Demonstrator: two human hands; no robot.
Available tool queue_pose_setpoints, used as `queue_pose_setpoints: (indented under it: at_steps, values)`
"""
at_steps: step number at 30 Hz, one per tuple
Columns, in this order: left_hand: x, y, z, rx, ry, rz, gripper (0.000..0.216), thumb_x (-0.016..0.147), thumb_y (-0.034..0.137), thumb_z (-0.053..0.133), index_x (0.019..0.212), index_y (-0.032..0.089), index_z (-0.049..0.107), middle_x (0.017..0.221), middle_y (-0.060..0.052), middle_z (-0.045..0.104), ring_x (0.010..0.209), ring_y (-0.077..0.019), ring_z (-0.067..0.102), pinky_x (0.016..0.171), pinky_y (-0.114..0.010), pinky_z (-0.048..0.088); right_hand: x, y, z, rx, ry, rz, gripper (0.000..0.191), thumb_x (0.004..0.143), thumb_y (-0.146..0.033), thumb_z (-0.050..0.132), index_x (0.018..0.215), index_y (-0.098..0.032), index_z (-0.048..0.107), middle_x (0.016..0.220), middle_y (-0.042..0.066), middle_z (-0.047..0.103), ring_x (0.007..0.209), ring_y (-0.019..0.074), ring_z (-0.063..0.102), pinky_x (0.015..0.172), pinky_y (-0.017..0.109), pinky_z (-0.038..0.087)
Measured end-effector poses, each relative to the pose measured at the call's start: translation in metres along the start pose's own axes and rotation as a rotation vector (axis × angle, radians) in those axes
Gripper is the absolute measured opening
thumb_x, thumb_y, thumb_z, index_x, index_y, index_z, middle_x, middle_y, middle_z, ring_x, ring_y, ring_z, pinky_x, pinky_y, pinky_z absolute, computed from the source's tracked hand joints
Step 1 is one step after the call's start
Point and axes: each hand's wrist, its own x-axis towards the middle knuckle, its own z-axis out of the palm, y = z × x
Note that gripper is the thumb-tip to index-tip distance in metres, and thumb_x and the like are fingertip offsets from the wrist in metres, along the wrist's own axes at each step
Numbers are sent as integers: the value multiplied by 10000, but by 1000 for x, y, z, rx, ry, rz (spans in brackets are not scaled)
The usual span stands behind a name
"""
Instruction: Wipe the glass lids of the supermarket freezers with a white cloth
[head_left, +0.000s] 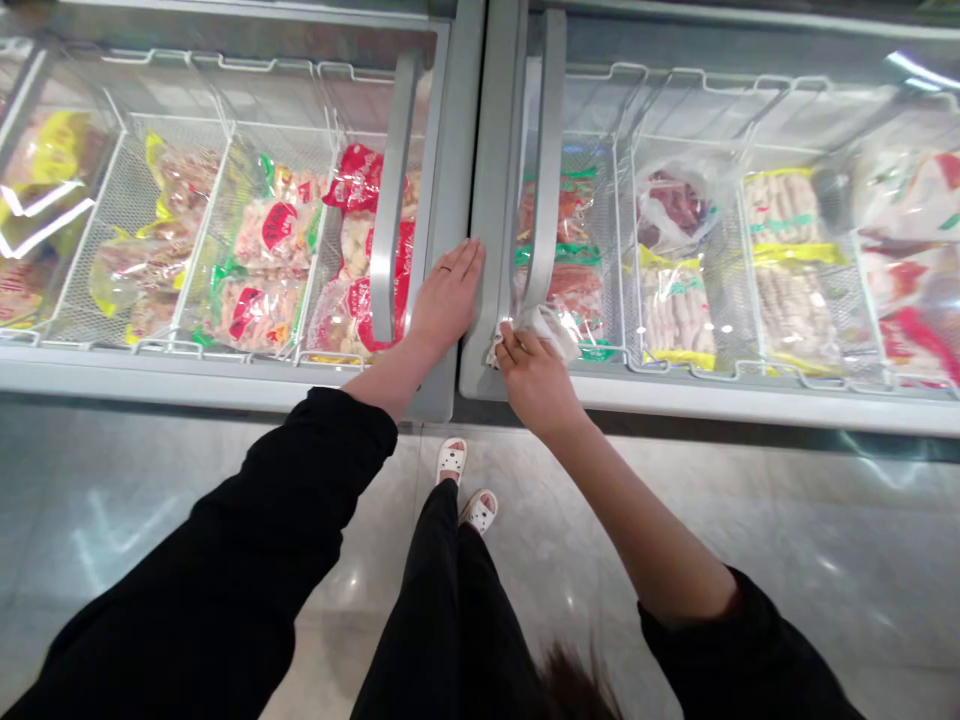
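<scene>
White cloth (546,326): crumpled, pressed against the lower end of the grey handle (549,150) on the right-hand freezer lid (787,110), near the lid's front left corner. The right hand (534,380) has it; the fingers (517,345) are curled shut around the wad, knuckles toward the camera, bare forearm reaching in from lower right.

Left hand (448,297): laid flat, palm down, on the grey frame (450,150) where the two freezer lids meet. Its fingers are stretched out straight and close together, holding nothing. A ring (445,269) sits on one of them. Black sleeve (300,500) to the wrist.

Left-hand freezer lid (225,80): glass, closed, with its own curved handle (390,200) just left of the flat hand. Under it are white wire baskets (112,200) with bagged frozen food, red-labelled packs (360,180) nearest the handle, and yellow-edged bags (45,160) farther left.

Under the right lid are more baskets: green-banded packs (577,250) just behind the cloth, then pale packs with yellow trim (784,210) to the right.

Below is a glossy tiled floor (750,560), with black trousers and white sandals (466,488).
</scene>
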Motion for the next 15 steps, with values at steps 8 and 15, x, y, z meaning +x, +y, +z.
queue_pose_setpoints:
  at_steps: [8,15]
  values:
    - [-76,19,-10,-28,-99,86,750,947,4,369,1686,125,327,1768,-147,363,1666,-248,279,1368,-503,271,-56,-19,23,220,173,60,464,1042,-149,482,1445,-213,703,1518,85,686,1288,297,665,1077,490,559]
    - [-96,16,-7,-203,87,28,739,1002,23,309,1706,246,293,1775,-66,368,1661,-181,287,1369,-462,286,-20,-26,32,222,171,8,505,1100,-251,422,1582,-226,572,1671,50,527,1592,270,435,1296,516,392]
